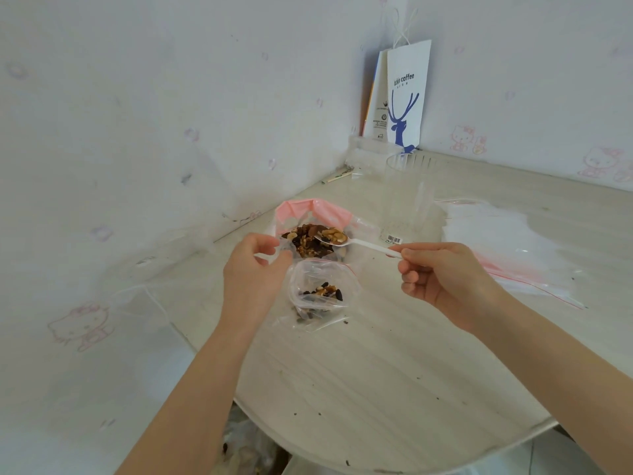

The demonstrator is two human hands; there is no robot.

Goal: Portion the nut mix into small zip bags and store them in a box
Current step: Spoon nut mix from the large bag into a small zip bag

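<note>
Clear cup (pixel 407 197) stands behind nut bag (pixel 313 214), spare bags (pixel 496 231) alongside; left hand (pixel 253 272) pinches small bag (pixel 308 272), right hand (pixel 442 279) pinches spoon (pixel 370 245).

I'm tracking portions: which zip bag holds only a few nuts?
The small clear bag the left hand holds open. The pink-topped bag behind it, under the right hand's spoon, is heaped with mix; the flat bags at right look empty.

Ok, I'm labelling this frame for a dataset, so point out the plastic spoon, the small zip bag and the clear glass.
plastic spoon (pixel 366 245), head view, on its white handle behind the bowl.
small zip bag (pixel 322 292), head view, on its middle, over the nuts.
clear glass (pixel 407 200), head view, on its side wall.
</note>
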